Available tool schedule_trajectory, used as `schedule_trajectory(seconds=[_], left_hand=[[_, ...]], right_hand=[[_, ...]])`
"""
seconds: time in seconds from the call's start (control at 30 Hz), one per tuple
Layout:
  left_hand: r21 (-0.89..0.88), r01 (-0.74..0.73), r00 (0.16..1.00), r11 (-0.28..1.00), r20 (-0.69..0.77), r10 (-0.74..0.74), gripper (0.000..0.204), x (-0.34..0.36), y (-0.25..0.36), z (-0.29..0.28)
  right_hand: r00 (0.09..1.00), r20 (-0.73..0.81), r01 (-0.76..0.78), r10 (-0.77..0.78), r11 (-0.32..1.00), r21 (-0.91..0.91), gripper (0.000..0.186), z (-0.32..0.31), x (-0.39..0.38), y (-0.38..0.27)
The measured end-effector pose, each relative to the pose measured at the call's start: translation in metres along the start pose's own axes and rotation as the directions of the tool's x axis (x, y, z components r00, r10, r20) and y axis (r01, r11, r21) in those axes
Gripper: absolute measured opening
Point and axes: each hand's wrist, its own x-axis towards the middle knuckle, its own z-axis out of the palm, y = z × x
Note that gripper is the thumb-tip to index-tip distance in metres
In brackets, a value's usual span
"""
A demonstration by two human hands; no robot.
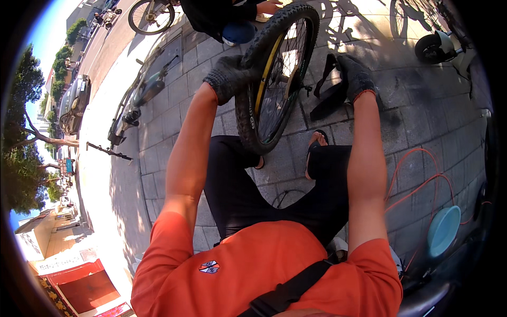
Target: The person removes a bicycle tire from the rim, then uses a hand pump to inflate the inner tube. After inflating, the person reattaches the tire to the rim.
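Note:
A bicycle wheel (280,87) with a knobby black tyre stands tilted on the paving in front of me. A yellow band shows along its rim, inside the tyre. My left hand (229,78), in a dark grey knitted glove, is closed round the tyre's left side. To the right of the wheel, my right hand (358,79), gloved the same way, is closed on a flat black rubber-like strip (332,100) that loops and hangs toward the ground. The grip of its fingers is partly hidden by the back of the hand.
A person in dark clothes (216,16) crouches beyond the wheel, one hand near the tyre. A bicycle (134,100) is at left, a scooter wheel (430,48) at far right. An orange hose (417,179) and blue basin (443,231) are at lower right.

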Motion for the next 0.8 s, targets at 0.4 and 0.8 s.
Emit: schedule_trajectory(seconds=[0.4,0.8], left_hand=[[-0.294,0.046,0.999,0.955,0.042,-0.036,0.044,0.016,-0.051,-0.014],[-0.441,-0.062,0.991,0.895,0.078,0.107,0.043,0.015,-0.073,-0.03]], right_hand=[[0.973,0.232,-0.155,-0.008,0.723,0.674,0.026,0.092,-0.121,-0.059],[0.966,0.259,-0.095,-0.008,0.919,0.384,0.029,0.161,-0.144,-0.093]])
